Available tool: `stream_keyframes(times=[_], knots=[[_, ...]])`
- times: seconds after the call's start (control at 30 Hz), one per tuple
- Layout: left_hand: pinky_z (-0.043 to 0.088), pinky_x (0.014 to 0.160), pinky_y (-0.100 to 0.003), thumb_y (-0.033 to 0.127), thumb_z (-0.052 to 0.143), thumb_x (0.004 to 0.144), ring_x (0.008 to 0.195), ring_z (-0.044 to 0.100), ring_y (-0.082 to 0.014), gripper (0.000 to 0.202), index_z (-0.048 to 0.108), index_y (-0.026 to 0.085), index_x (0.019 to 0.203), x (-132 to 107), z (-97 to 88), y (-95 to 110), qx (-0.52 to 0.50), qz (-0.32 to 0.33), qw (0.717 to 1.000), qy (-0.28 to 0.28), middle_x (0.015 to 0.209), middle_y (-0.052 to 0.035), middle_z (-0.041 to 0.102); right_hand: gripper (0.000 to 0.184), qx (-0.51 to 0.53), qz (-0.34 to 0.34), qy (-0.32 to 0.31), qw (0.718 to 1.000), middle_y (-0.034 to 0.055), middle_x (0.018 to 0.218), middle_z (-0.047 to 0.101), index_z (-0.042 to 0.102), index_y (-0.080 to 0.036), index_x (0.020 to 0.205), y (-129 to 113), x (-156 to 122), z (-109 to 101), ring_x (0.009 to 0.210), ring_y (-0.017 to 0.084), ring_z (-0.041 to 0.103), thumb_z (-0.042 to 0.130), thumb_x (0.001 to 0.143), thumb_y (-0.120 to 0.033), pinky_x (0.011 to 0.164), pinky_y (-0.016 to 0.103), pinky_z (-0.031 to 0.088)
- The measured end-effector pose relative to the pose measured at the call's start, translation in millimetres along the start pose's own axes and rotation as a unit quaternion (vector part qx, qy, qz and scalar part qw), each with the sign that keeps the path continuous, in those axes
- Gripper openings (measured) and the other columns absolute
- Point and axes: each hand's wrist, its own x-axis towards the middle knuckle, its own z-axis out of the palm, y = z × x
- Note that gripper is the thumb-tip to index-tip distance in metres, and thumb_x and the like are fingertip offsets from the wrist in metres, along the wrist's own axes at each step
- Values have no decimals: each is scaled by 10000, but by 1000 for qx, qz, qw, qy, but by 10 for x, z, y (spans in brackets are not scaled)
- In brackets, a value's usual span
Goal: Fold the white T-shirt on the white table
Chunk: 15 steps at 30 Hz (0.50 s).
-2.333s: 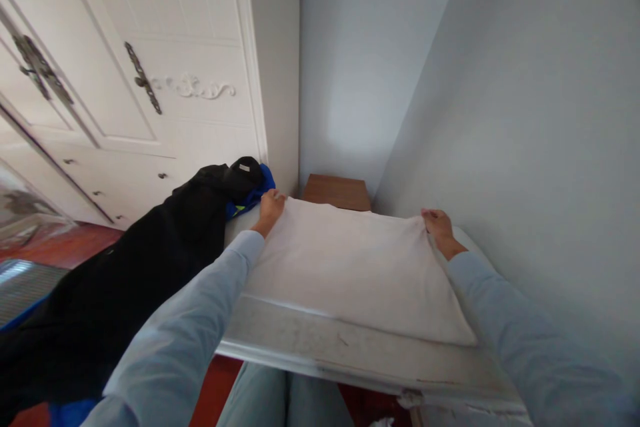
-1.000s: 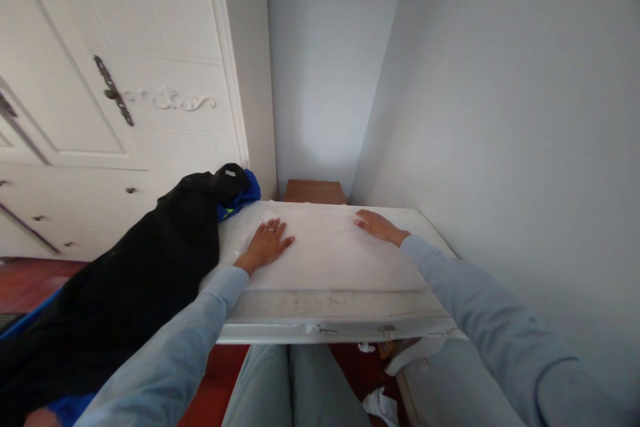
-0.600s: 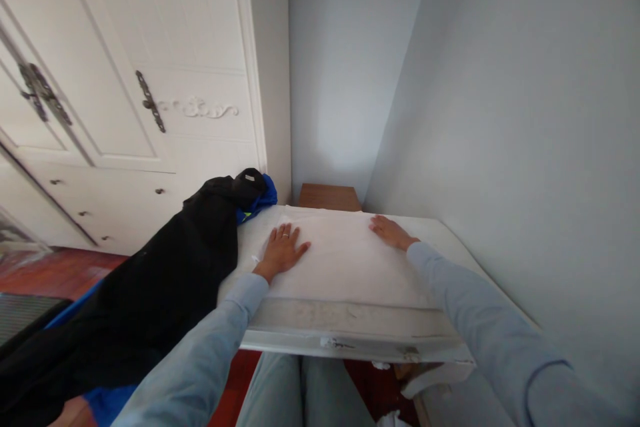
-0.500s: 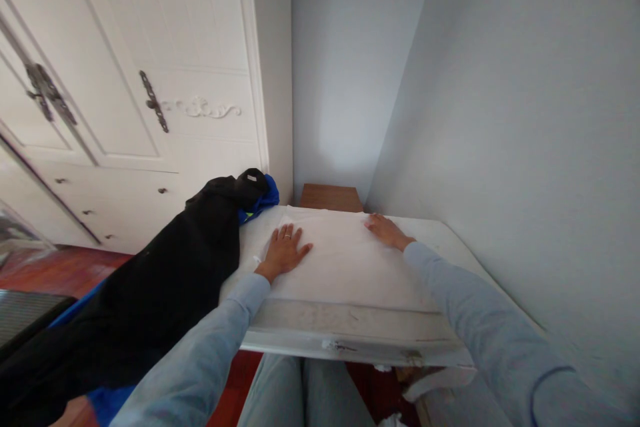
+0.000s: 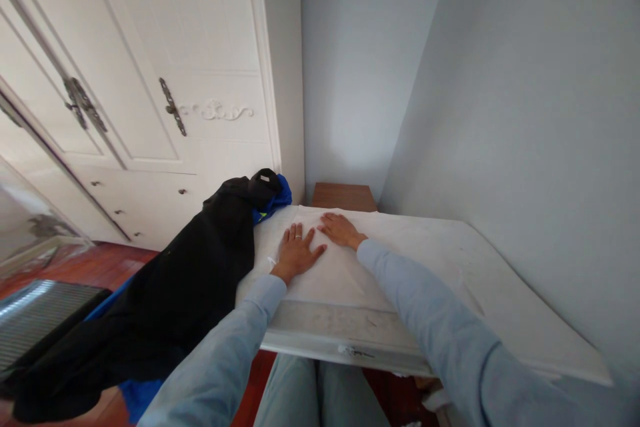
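A white cloth (image 5: pixel 345 277) lies spread over the white table (image 5: pixel 340 320), its near edge a little back from the table's front. My left hand (image 5: pixel 297 252) rests flat on its left part, fingers spread, a ring on one finger. Close beside it, near the far edge, my right hand (image 5: pixel 341 229) lies palm down on the cloth with its fingers stretched toward the left. Neither hand grips anything. Left of my left hand, black clothing (image 5: pixel 200 280) with blue fabric (image 5: pixel 283 193) under it hangs over the table's left end.
A white wardrobe (image 5: pixel 210 33) with metal handles stands at the back left. Behind the table is a brown wooden box-like piece (image 5: pixel 345 195). A pale wall (image 5: pixel 530 133) runs along the right side. A dark ribbed object (image 5: pixel 50 313) sits on the red floor at left.
My right hand has slid left across the cloth, close to my left hand. The left hand stays in about the same place on the cloth. The view has turned slightly left.
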Motion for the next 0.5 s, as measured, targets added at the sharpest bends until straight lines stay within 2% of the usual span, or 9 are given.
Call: stream_keyframes(times=[0.2,0.37,0.43,0.5], knots=[[180,1207,-534,754,261,934,1510,219,-402,843,392,208,1563,15,22,-6,-8,-5,1000,-5,1613,-169,329,493,6,21,-2,1000,186,1531,457,528,-134,1421,25,5,-80,1443,303,398,340,1059,-410,1176,502,322],[185,1201,-533,734,264,948,1505,231,-408,816,399,209,1558,-2,-24,6,-6,1,1000,-16,1610,-180,330,493,29,-34,-6,999,185,1526,466,533,-122,1420,-169,-47,-81,1456,286,387,384,1052,-415,1192,471,316],[183,1203,-525,724,269,953,1505,229,-409,809,429,192,1541,-11,-31,5,-4,2,1000,-17,1607,-193,327,484,73,-54,7,996,183,1505,493,567,-122,1389,-277,-124,-112,1442,283,410,390,1050,-419,1198,471,316],[179,1205,-520,714,280,956,1502,238,-410,814,426,166,1540,-16,-33,3,-2,6,1000,-9,1600,-213,331,515,159,-65,50,984,175,1477,528,588,-131,1371,-403,-257,-227,1409,272,458,380,1047,-473,1198,463,332]])
